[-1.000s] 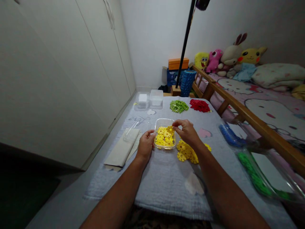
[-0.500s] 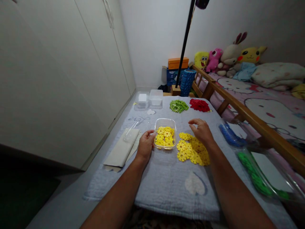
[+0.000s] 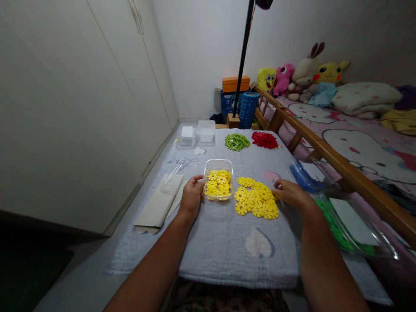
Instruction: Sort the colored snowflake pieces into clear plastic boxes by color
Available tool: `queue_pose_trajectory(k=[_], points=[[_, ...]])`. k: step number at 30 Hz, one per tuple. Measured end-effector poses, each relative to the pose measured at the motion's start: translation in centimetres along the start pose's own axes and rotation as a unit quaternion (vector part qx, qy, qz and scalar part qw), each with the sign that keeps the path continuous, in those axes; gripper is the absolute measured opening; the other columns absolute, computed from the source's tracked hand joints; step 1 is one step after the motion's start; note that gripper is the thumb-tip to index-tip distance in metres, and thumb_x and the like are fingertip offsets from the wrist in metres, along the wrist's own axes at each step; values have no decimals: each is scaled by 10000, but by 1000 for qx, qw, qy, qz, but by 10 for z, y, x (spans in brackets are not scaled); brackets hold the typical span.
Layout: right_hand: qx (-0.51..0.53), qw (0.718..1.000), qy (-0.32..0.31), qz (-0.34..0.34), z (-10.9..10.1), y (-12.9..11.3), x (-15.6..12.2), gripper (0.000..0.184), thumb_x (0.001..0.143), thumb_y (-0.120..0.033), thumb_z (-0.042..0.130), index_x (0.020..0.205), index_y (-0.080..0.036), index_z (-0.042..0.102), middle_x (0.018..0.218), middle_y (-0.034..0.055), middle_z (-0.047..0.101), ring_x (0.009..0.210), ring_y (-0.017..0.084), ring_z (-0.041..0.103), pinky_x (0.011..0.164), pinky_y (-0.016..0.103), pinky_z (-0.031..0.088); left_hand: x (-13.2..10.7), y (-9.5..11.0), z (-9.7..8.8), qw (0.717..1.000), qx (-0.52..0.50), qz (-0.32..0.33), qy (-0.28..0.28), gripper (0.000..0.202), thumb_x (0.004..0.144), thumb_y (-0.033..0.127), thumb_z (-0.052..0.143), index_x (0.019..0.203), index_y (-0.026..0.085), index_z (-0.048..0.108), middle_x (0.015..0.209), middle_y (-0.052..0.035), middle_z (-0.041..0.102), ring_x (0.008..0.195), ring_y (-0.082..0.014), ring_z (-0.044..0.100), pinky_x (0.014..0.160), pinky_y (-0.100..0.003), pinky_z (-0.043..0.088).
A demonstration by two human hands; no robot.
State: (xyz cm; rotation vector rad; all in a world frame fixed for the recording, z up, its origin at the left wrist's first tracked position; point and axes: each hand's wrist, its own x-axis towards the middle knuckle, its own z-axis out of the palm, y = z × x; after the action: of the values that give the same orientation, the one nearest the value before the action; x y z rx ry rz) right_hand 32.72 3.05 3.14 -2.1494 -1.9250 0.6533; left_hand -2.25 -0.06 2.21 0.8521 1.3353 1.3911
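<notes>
"Discs of thin yellow plastic, flower-shaped [image 3: 253,200], lie in a loose overlapping heap on the cloth-covered worktop [image 3: 224,255], just right of the clear plastic tub [image 3: 218,164]. And they look ready to slide!"

"What would set them off?"

"A careless pinch, I'd say: lift one edge and its neighbours could drag along and scatter. The tub, probably light, might skid if bumped."

"How do they look?"

"Bright yellow, notched all round, holes showing in the middles! Mostly flat in the heap; more are inside the tub, some tilted against others."

"Now the hands!"

"Left hand [image 3: 191,194]: fingers curled at the tub's left wall, though I can't tell how firmly. Right hand [image 3: 292,193] at the heap's right edge, fingers narrow; can't tell whether a disc is between them."

"Farther out?"

"Light-green plastic pieces [image 3: 237,141] heaped beyond the tub, a pile of small red pieces [image 3: 264,140] beside them, both well apart from the yellow."
</notes>
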Motion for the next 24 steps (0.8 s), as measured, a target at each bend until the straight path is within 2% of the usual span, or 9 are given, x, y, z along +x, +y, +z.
queue_pose_trajectory(k=[3,6,8,10,13,15,18,21,24], points=[[23,1000,8,11,7,-15,-4,216,779,-220,621,978,-168,689,770,46,699,645,166,606,578,258,395,0,-1,0,1000,0,2,-1,417,718,421,677,1027,146,621,507,97,451,414,-64,373,425,-178,324],[38,998,53,-10,15,-30,-1,218,794,-198,598,988,-162,690,806,55,703,691,167,618,626,260,423,0,-1,0,1000,4,4,-2,412,716,424,680,1017,149,626,500,97,453,414,-65,377,427,-176,326],[34,995,85,-48,20,-36,1,220,809,-216,589,996,-164,694,866,70,704,777,186,636,705,280,458,1,-1,0,1000,5,5,1,419,708,433,692,1012,151,631,497,97,452,411,-65,379,427,-177,327],[12,987,127,-100,26,-40,-1,240,837,-280,583,1019,-171,695,1010,108,701,961,231,637,846,337,476,1,-2,0,1000,4,6,3,427,702,439,702,1009,150,634,498,96,456,411,-66,383,427,-177,326],[-39,971,182,-147,41,-41,-16,462,865,-449,587,1236,-179,642,1323,175,598,1261,332,507,1025,479,410,2,-3,0,1000,-3,7,1,425,703,434,705,1009,148,634,512,90,472,412,-63,382,424,-176,322],[-70,968,182,-156,55,-42,-34,692,835,-566,614,1420,-208,519,1452,191,500,1331,383,435,1058,551,369,2,-3,0,1000,-8,6,-2,424,705,429,705,1013,147,633,527,85,486,416,-61,385,424,-176,325],[-101,966,166,-172,77,-42,-60,933,748,-666,672,1526,-238,385,1574,188,357,1427,429,309,1116,586,290,2,-3,-1,1000,-12,2,-3,429,708,427,706,1024,147,632,520,89,478,416,-62,384,424,-175,328],[-116,965,163,-170,88,-46,-73,1036,711,-708,684,1564,-246,320,1629,178,264,1476,459,205,1137,604,239,2,-3,-1,1000,-14,-5,-3,432,707,429,709,1026,148,633,517,93,465,412,-59,374,423,-173,322],[-122,964,164,-168,89,-53,-70,1024,710,-709,691,1554,-244,345,1635,184,253,1472,469,209,1133,607,233,2,-3,0,1000,-15,-4,1,428,705,427,712,1021,149,635,525,88,475,416,-58,380,423,-171,318]])
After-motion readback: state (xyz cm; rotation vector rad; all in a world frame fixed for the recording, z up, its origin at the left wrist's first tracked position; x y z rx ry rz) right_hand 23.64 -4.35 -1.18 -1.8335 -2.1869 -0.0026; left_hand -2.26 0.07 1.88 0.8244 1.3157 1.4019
